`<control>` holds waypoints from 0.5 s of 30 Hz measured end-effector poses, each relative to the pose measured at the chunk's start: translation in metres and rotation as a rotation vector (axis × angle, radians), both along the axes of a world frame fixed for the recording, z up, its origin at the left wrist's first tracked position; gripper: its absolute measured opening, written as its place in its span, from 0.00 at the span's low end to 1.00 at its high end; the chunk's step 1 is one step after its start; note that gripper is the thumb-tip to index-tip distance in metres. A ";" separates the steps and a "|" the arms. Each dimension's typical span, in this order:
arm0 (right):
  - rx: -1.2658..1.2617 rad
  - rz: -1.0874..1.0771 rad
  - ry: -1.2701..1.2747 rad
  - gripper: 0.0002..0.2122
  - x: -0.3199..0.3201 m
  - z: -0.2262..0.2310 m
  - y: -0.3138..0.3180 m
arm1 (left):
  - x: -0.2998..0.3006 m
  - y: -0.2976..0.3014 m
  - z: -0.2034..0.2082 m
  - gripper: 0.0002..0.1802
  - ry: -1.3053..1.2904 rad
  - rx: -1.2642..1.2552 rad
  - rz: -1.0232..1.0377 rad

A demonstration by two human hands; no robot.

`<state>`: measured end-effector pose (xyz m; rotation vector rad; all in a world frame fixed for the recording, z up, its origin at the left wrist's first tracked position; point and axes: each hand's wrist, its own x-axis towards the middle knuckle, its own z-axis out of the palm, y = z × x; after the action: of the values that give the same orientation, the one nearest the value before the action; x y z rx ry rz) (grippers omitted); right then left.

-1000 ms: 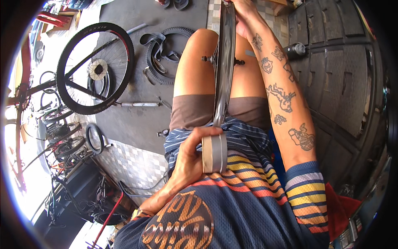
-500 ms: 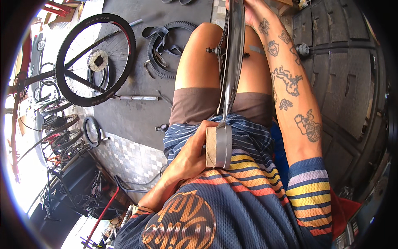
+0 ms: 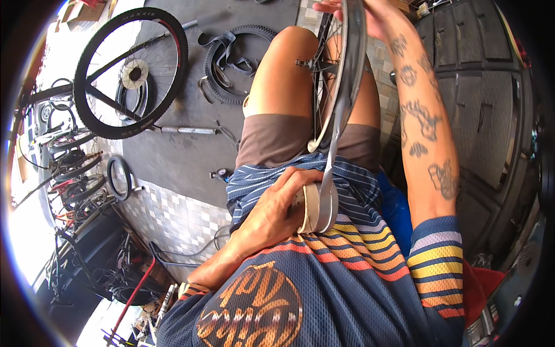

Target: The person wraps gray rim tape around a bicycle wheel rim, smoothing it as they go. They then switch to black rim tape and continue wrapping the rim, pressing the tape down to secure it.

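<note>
Left hand (image 3: 277, 202) grasping tape roll (image 3: 327, 213), strip (image 3: 329, 165) running to wheel (image 3: 354, 63) beyond, right hand (image 3: 377, 18) at far side, grip unclear

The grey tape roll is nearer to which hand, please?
Left: the left hand holds the grey tape roll; the right hand is farther off, up by the wheel rim.

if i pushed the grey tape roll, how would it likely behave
The tape roll would probably roll if freed and stood on edge, since it is round. The strip leading off it looks thin, so likely floppy once slack. The left hand grips the roll, probably limiting rolling.
</note>
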<state>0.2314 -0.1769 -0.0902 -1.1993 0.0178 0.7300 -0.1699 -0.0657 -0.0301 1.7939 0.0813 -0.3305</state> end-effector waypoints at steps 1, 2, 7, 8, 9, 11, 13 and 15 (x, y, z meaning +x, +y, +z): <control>-0.071 0.046 -0.032 0.30 -0.016 0.011 -0.011 | 0.002 0.002 0.001 0.36 -0.042 0.033 -0.028; -0.128 0.040 -0.090 0.31 -0.027 0.021 -0.015 | 0.001 0.001 0.005 0.32 -0.016 0.018 -0.003; -0.516 -0.331 -0.781 0.27 -0.112 0.037 -0.027 | 0.003 0.003 0.016 0.30 0.012 0.146 -0.053; -0.412 -0.395 -0.831 0.27 -0.132 0.035 -0.029 | 0.005 0.005 0.014 0.30 -0.026 0.213 -0.079; -0.451 -0.384 -0.896 0.25 -0.148 0.032 -0.032 | 0.007 0.006 0.011 0.30 -0.065 0.281 -0.104; -0.563 -0.160 -0.679 0.29 -0.160 0.025 -0.034 | 0.015 0.013 -0.005 0.22 -0.281 0.339 -0.009; -0.342 -0.167 -0.729 0.26 -0.156 0.018 -0.033 | 0.015 0.013 -0.018 0.21 -0.133 0.052 0.073; -0.342 -0.197 -0.675 0.26 -0.141 0.011 -0.029 | 0.012 0.010 -0.030 0.25 -0.161 0.029 0.027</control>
<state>0.0901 -0.2054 -0.0788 -1.6979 -0.3057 0.1239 -0.1580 -0.0559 -0.0599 1.8402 -0.0037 -0.1659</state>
